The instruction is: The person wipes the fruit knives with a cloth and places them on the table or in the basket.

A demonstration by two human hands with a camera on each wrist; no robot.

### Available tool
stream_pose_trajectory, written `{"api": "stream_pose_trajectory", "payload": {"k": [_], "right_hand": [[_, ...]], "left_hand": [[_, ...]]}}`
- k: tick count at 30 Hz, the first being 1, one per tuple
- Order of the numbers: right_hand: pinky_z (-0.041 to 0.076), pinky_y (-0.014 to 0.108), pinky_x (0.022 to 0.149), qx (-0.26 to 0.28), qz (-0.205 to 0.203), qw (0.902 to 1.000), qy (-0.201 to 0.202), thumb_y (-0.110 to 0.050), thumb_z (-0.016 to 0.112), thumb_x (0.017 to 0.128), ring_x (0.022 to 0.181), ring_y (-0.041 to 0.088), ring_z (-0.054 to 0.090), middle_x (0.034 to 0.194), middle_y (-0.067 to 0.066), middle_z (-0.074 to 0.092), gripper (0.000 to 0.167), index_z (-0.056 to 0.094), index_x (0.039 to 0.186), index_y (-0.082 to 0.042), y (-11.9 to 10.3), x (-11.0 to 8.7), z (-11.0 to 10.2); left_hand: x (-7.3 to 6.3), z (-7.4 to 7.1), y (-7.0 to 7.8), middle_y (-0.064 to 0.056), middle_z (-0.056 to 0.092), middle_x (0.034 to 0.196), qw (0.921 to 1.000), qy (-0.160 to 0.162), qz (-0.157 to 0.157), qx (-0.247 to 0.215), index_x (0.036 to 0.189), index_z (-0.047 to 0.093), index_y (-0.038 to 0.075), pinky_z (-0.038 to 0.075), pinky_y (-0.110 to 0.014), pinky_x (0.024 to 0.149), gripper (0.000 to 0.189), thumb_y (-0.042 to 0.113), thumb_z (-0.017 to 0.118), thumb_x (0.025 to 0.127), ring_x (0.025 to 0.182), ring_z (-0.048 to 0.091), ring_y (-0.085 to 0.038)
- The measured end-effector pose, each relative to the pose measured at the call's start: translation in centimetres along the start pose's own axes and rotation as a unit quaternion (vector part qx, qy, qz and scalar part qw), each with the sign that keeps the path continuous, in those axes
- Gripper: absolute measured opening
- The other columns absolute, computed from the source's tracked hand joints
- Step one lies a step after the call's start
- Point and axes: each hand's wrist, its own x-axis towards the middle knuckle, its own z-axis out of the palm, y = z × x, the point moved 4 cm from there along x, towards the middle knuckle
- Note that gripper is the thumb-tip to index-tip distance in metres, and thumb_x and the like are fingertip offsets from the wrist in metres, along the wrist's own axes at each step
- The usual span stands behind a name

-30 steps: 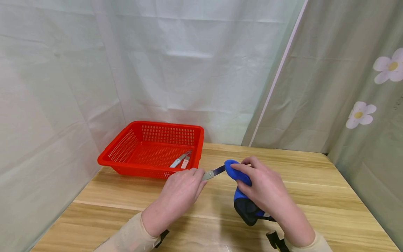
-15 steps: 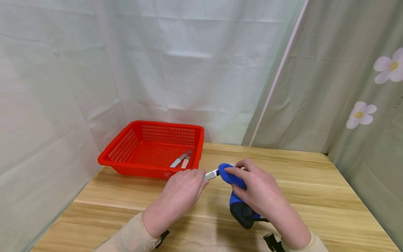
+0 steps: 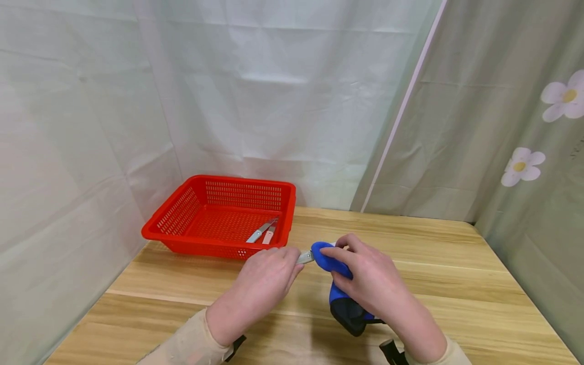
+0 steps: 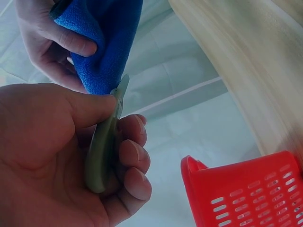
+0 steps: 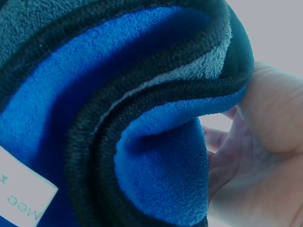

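My left hand [image 3: 269,276] grips a small knife by its pale grey-green handle [image 4: 100,153], thumb along the side and fingers curled beneath. With fingers and thumb, my right hand [image 3: 371,274] pinches a blue cloth [image 3: 326,257] folded over the knife's blade. Most of the blade is hidden inside that fold, up close to the handle. The loose part of the cloth, dark on its other side, hangs below the right hand. In the right wrist view, its black-edged folds and a white label [image 5: 23,191] fill much of the picture.
A red perforated basket [image 3: 196,245] stands at the back left of the wooden table [image 3: 433,284]. Two knives lie in its right corner, one with a light blue handle [image 3: 254,236] and one with a pink handle [image 3: 267,237]. Pale curtains [image 3: 283,101] enclose the table behind and at the sides.
My right hand and the cloth have slid left along the blade toward the handle, covering the blade that showed before. The left hand has barely moved and keeps its grip.
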Motion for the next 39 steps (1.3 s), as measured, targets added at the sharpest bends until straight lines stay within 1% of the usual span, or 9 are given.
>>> {"api": "stream_pose_trajectory", "payload": {"k": [8,18,24,28,31,35,39], "right_hand": [[0.062,0.041,0.076,0.000,0.014,0.9998,-0.011,-0.015,0.095,0.087,0.096,0.019,0.071,0.121,0.001,0.068,0.048,0.081,0.132,-0.023,0.2,0.1,0.1],[0.062,0.043,0.076,0.000,0.032,0.9994,-0.009,-0.014,0.094,0.088,0.095,0.021,0.073,0.121,0.004,0.069,0.046,0.082,0.131,-0.022,0.8,0.2,0.1],[0.063,0.045,0.075,0.000,0.037,0.9993,0.003,-0.014,0.094,0.086,0.094,0.024,0.075,0.120,0.005,0.070,0.045,0.082,0.130,-0.021,1.3,0.2,0.0],[0.063,0.045,0.074,0.000,0.043,0.9991,0.002,-0.014,0.094,0.086,0.095,0.025,0.075,0.120,0.005,0.070,0.046,0.082,0.130,-0.021,1.5,0.3,0.0],[0.062,0.044,0.073,0.000,0.048,0.9989,0.001,-0.013,0.094,0.086,0.094,0.024,0.075,0.119,0.005,0.070,0.046,0.082,0.130,-0.022,1.7,0.3,0.0],[0.062,0.044,0.072,-0.004,0.047,0.9989,0.008,-0.013,0.094,0.086,0.092,0.024,0.074,0.119,0.006,0.070,0.046,0.082,0.130,-0.021,2.1,0.3,-0.1],[0.062,0.044,0.071,-0.007,0.047,0.9988,0.011,-0.013,0.094,0.086,0.090,0.024,0.074,0.119,0.007,0.069,0.046,0.082,0.130,-0.020,2.3,0.3,-0.1]], "left_hand": [[0.0,0.0,0.0,0.005,0.046,0.075,1.0000,0.005,0.004,-0.002,0.099,0.062,0.010,0.037,-0.025,0.053,0.025,0.026,0.081,0.103,0.061,0.042,-0.011],[0.0,0.1,0.0,0.005,0.045,0.074,1.0000,0.005,0.000,0.003,0.098,0.062,0.011,0.036,-0.025,0.053,0.025,0.026,0.082,0.103,0.061,0.042,-0.011],[0.1,0.2,-0.1,0.006,0.045,0.073,0.9999,-0.010,-0.008,0.004,0.098,0.062,0.012,0.037,-0.025,0.053,0.025,0.029,0.081,0.104,0.061,0.043,-0.012],[0.2,0.2,-0.2,0.006,0.046,0.074,0.9997,-0.022,-0.013,0.001,0.101,0.064,0.012,0.038,-0.025,0.055,0.024,0.030,0.079,0.105,0.062,0.044,-0.012],[0.2,0.1,-0.2,0.006,0.046,0.074,0.9997,-0.020,-0.013,0.002,0.101,0.063,0.012,0.038,-0.025,0.055,0.024,0.030,0.079,0.105,0.062,0.044,-0.012],[0.1,-0.1,0.0,0.005,0.045,0.073,0.9999,-0.007,-0.011,0.009,0.098,0.062,0.011,0.037,-0.026,0.054,0.025,0.028,0.080,0.104,0.061,0.043,-0.012],[0.1,-0.1,-0.1,0.005,0.045,0.072,0.9999,-0.004,-0.012,0.012,0.097,0.063,0.012,0.036,-0.026,0.053,0.025,0.028,0.081,0.104,0.060,0.042,-0.012]]}}
